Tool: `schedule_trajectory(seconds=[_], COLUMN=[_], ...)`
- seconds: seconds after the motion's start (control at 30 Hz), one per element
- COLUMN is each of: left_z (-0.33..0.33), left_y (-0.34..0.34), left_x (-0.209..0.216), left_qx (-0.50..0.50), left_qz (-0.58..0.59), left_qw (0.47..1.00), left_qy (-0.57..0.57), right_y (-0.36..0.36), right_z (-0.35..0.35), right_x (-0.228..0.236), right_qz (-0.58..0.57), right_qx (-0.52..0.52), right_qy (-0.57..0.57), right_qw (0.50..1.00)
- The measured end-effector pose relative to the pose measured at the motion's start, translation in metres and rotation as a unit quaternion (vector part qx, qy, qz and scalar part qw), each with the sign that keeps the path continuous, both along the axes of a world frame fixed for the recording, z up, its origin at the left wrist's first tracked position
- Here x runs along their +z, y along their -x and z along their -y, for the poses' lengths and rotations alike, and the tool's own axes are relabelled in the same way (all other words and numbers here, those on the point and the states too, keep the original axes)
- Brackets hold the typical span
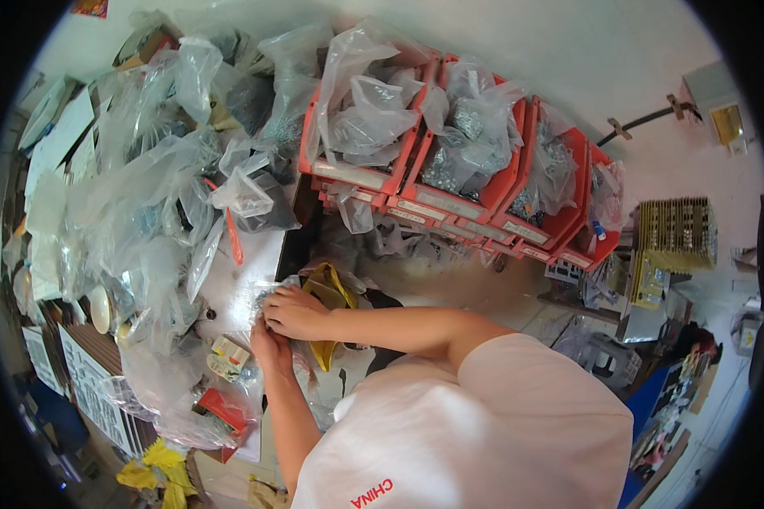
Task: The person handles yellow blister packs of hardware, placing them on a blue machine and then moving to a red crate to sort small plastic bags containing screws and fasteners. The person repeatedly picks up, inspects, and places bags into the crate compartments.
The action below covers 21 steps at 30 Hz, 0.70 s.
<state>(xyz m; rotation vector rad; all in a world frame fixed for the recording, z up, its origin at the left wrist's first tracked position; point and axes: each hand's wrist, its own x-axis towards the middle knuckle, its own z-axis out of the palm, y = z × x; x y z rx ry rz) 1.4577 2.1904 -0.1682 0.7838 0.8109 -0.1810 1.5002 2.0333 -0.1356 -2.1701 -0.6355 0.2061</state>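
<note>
My left hand [269, 346] and my right hand [295, 312] meet over a small clear plastic bag [265, 297] of grey metal parts lying on the white benchtop [242, 284]. The fingers of both hands are curled on the bag's near edge. My right hand lies above my left, and the two touch. A yellow bag [331, 293] lies just to the right of my right hand and partly under my forearm. The part of the bag under my fingers is hidden.
Red bins [450, 199] holding bags of screws stand in a tilted row at the back. A heap of clear plastic bags [144, 212] covers the left side. A small printed box [227, 356] and a red box [225, 411] lie near my left wrist. An orange stick [233, 233] lies behind.
</note>
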Motion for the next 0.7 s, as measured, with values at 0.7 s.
schedule_trajectory(seconds=[0.7], left_z=[0.094], left_y=[0.055], left_x=[0.084], left_qx=[-0.324], left_qz=[0.133], left_qw=[0.925], left_qy=[-0.150], right_y=[0.115], right_z=[0.113], right_x=[0.015], right_qz=[-0.103], right_qx=[-0.267], right_qy=[-0.156], right_qw=[0.945])
